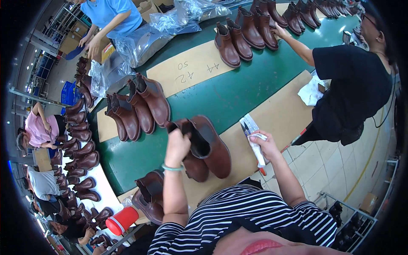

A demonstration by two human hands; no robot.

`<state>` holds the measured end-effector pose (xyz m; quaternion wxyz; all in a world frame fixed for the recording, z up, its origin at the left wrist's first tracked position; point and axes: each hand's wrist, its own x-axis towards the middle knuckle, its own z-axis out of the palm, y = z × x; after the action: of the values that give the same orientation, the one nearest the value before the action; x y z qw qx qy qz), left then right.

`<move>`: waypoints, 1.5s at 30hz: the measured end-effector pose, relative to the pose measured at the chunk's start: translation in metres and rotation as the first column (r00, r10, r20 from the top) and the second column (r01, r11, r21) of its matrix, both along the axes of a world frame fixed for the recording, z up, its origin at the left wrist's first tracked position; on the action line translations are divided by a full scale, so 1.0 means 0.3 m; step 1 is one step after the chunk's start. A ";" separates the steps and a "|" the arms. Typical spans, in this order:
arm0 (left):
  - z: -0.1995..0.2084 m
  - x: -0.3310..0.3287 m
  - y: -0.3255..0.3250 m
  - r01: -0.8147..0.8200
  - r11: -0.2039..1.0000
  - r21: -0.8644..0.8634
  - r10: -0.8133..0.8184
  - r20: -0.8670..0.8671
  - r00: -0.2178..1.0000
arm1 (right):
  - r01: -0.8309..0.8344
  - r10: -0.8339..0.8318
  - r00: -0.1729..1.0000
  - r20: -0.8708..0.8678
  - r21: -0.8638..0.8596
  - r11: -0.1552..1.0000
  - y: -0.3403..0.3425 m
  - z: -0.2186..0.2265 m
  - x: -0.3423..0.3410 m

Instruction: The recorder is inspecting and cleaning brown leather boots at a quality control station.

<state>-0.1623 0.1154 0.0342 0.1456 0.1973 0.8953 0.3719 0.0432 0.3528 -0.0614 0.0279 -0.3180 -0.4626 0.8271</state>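
My left hand (177, 146), with a pale green bangle at its wrist, is closed on the top of a brown ankle boot (196, 169). Right beside that boot stands another brown boot (220, 155), its dark opening facing up. My right hand (267, 145) grips a white cloth (257, 154) at the cardboard's near edge. Just past that hand lie a white perforated strip (250, 122) and a dark pointed tool (245, 128). A red-tipped tool (262, 171) sticks out below the cloth; whether my hand holds it is hidden.
Boot pairs (144, 104) stand on the green table (221, 95) and its cardboard sheets (182, 70). At right, a person in black (350, 80) touches boots. Another in blue (111, 17) stands far left behind plastic-wrapped bundles (142, 44). A red container (122, 221) sits near left.
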 end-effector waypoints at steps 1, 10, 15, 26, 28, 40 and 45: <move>-0.049 0.052 -0.008 0.013 0.997 -0.078 -0.007 0.075 0.997 | 0.050 -0.050 0.999 0.005 -0.016 0.999 -0.014 -0.015 -0.003; -0.096 0.280 -0.040 -0.083 0.996 0.009 0.082 0.107 0.991 | 0.181 -0.183 0.983 0.015 0.101 0.978 -0.050 0.015 -0.011; -0.101 0.182 -0.083 0.042 0.997 0.060 -0.021 -0.314 0.949 | -0.020 0.018 1.000 0.011 0.256 0.966 -0.143 0.125 -0.110; -0.291 0.152 0.011 -0.084 0.955 0.283 0.111 -0.083 0.990 | -0.140 0.228 0.974 0.001 0.792 0.595 -0.230 0.042 -0.367; -0.285 0.151 0.012 -0.087 0.946 0.312 0.123 -0.099 0.987 | -0.112 0.168 0.984 -0.057 0.529 0.841 -0.204 0.059 -0.368; -0.279 0.139 -0.081 0.065 0.798 0.599 -0.024 -0.077 0.997 | -0.153 0.185 0.983 -0.010 0.521 0.840 -0.106 0.096 -0.343; -0.357 0.117 -0.117 -0.265 0.681 0.683 -0.010 0.371 0.929 | -0.352 0.468 0.884 -0.003 0.653 0.670 -0.233 0.202 -0.457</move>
<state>-0.1272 0.0804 -0.0729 0.1837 0.1061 0.6479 0.7316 -0.0939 0.2828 -0.0008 -0.0139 -0.1050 -0.7697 0.6296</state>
